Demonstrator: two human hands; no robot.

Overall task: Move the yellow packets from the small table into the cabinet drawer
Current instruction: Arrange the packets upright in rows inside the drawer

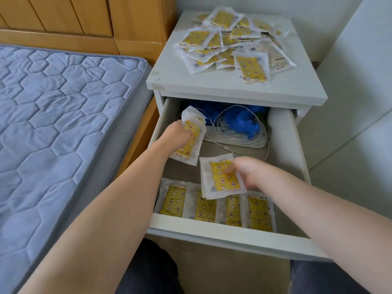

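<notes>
Right hand (pixel 248 172) pinches one yellow packet (pixel 220 177) at its right edge, thumb on the printed face and the other fingers curled beneath. The forearm enters from the lower right, above the drawer (pixel 212 230) front wall. The held packet lies nearly flat, yellow face up, long axis running roughly front to back with a slight tilt. In this view its near edge overlaps the far ends of the row below.

A row of four packets (pixel 169 201) lies side by side along the inside of the drawer front wall. All are yellow face up, with long axes front to back and edges touching or overlapping.

Left hand (pixel 178 134) is deeper in the drawer, near the left wall, knuckles up, with the forearm reaching in from the lower left. Its fingers are curled round a small bundle of packets (pixel 192 143); the count cannot be told. The bundle's long axis runs front to back, and its far end is crumpled and lifted.

Behind both hands, a coiled white cable (pixel 239 132) and crumpled blue material (pixel 241 122) fill the rear of the drawer.

Above, on the white surface (pixel 212 81), a loose pile of packets (pixel 229 43) lies at mixed angles, most yellow face up and a few showing a pale face.

To the left stand a blue quilted mattress (pixel 53 113) and a wooden headboard (pixel 84 15).
</notes>
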